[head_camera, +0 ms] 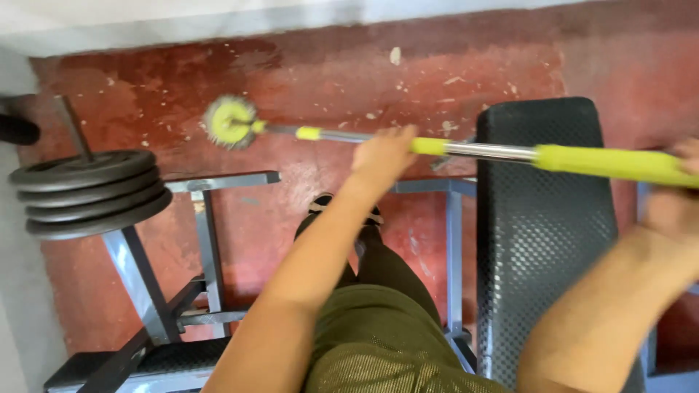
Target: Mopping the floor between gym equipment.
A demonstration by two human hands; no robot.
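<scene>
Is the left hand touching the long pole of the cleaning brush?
Touching. The head view shows the left hand wrapped over the metal pole, its fingers covering the shaft near a yellow-green sleeve.

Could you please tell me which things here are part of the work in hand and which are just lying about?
In use:
- long-handled brush, round head on the red floor
- left hand gripping mid-pole
- right hand at the yellow grip

Lying about:
- stacked weight plates
- black bench pad
- grey metal frame

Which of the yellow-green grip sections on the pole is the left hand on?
The left hand holds the middle sleeve; the small band lies nearer the brush.
</scene>
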